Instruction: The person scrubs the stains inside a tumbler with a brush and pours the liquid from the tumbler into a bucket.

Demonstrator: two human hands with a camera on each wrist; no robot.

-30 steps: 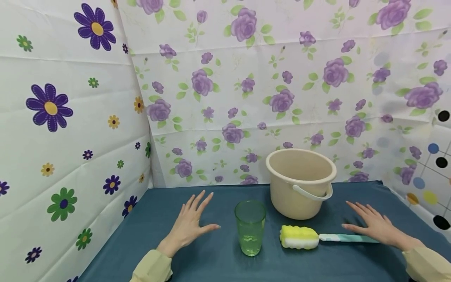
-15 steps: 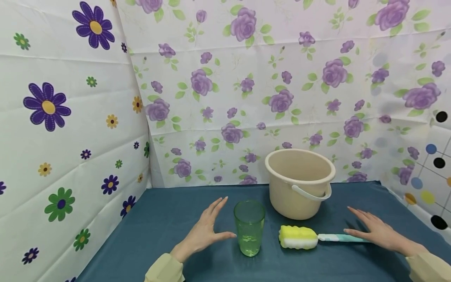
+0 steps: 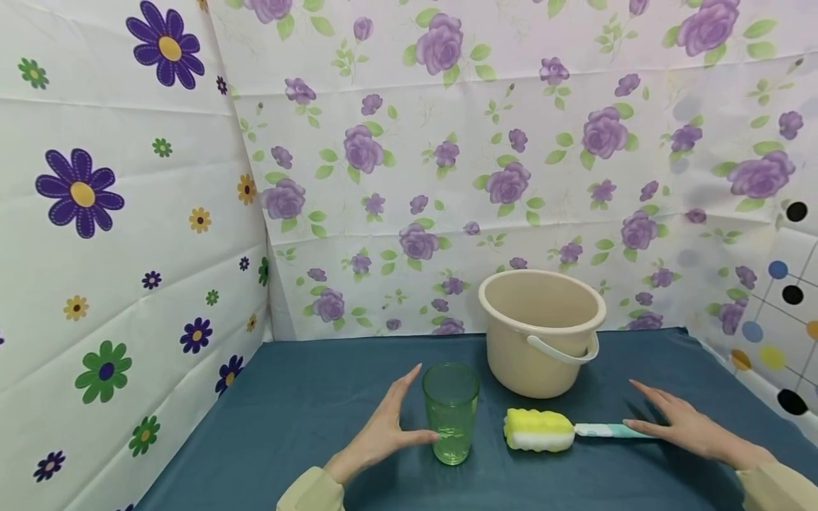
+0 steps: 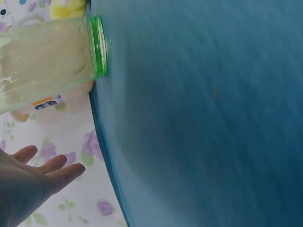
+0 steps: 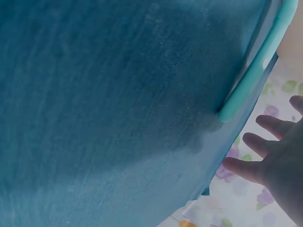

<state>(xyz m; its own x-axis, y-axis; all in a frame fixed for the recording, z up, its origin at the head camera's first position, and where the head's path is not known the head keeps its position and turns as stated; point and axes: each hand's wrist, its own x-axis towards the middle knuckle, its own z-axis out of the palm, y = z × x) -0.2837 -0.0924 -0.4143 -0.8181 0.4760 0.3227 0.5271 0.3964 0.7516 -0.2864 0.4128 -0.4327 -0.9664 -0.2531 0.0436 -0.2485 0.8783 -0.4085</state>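
Note:
A green see-through glass (image 3: 451,408) stands upright on the blue cloth, with some clear liquid low inside it. My left hand (image 3: 385,424) is just left of it, fingers extended and thumb spread, the thumb tip overlapping the glass in the head view. In the left wrist view the glass (image 4: 47,61) shows beside the spread fingers of the left hand (image 4: 28,182). A sponge brush with a yellow and white head (image 3: 540,430) lies right of the glass. Over the end of its teal handle (image 5: 255,71) hovers my right hand (image 3: 686,426), fingers straight, holding nothing.
Behind the brush stands a beige bucket (image 3: 543,355), its pale handle (image 3: 562,351) hanging at the front. A dark blue cloth (image 3: 307,383) covers the table. Flower-printed sheets (image 3: 383,184) rise along the back and left, and a dotted sheet (image 3: 773,312) on the right.
My left hand has moved right, up to the glass. The right hand has shifted slightly, lower and closer over the brush handle. Glass, brush and bucket have stayed in place.

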